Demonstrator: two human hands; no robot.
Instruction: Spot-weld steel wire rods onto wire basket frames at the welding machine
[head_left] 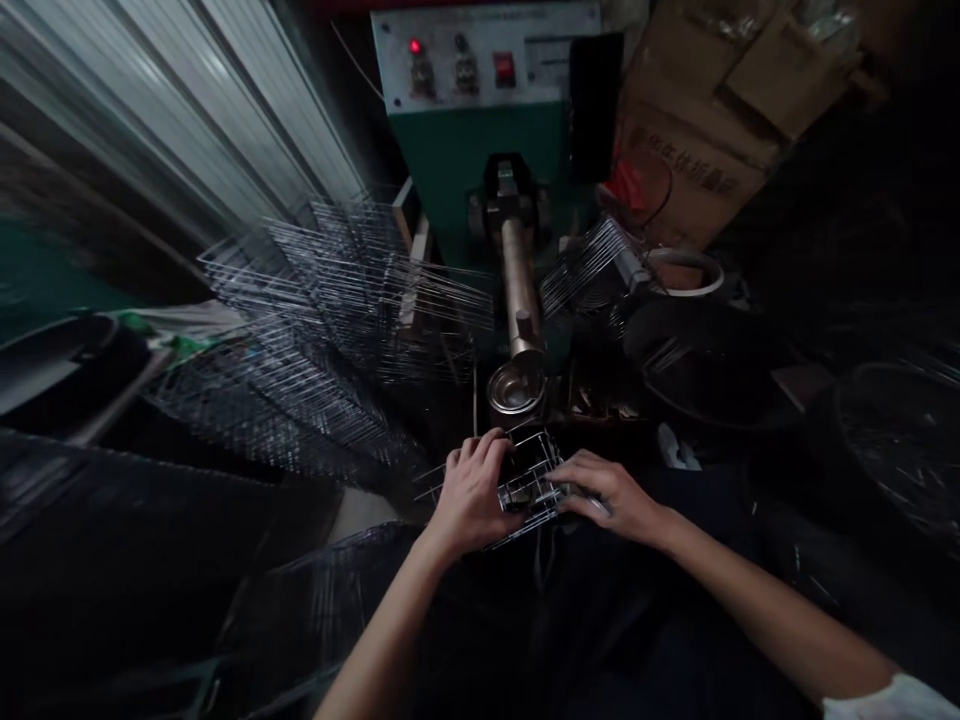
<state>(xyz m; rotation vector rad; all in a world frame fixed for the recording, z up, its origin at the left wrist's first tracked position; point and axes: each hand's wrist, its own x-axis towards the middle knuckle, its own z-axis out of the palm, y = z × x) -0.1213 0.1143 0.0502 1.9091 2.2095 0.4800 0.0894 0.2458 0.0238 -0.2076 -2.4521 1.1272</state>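
Wire frame (535, 478), one, at 6 o'clock of machine arm (519, 285) | left hand (472, 492): fingers clamped on frame's 9 o'clock side | right hand (611, 495): fingers bent at 3 o'clock side, cannot tell whether gripping | wire racks (322, 285), heaped, 10 o'clock

Silver grid-patterned wire rack (535, 468); green machine (484, 145), pale-grey panel (484, 72), red lamp (415, 46); brown carton (671, 205); grey striped sheeting (217, 90).

Wire frame (534, 475) sits between left hand (476, 487) and right hand (606, 493), machine (480, 150) straight ahead.
Just beyond the frame comes the machine's arm (519, 280); over to its left, a heap of racks (315, 310); across to its right, a basin (724, 385), with cardboard boxes (686, 190) behind that.
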